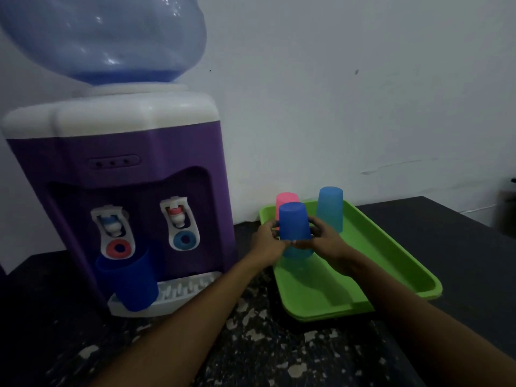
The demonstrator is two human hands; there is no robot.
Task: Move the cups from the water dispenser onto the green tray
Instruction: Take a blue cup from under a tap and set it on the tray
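Both hands meet over the near-left part of the green tray [391, 263], holding a dark blue cup [294, 222] upside down between them. The left hand [266, 243] grips it from the left, fingers curled round its lower rim; the right hand [328, 243] grips from the right in the same way. Just beneath it, partly hidden by the fingers, shows a light blue cup [297, 252] — whether the dark one sits on it or is merely held over it cannot be told.

Two more cups stand upside down at the far end of the tray: a pink cup [286, 199] right behind the held one, and a tall light blue cup [330, 208] to its right, apart from the hands.

The tray lies on a dark counter [460, 247], right of the purple dispenser [120, 191]. One more blue cup [131, 280] remains at the dispenser — open end up, leaning tilted on the white drip grid [184, 289] below the left tap [113, 223]. The right tap [178, 215] has nothing under it. A blue bottle [103, 37] tops the dispenser.
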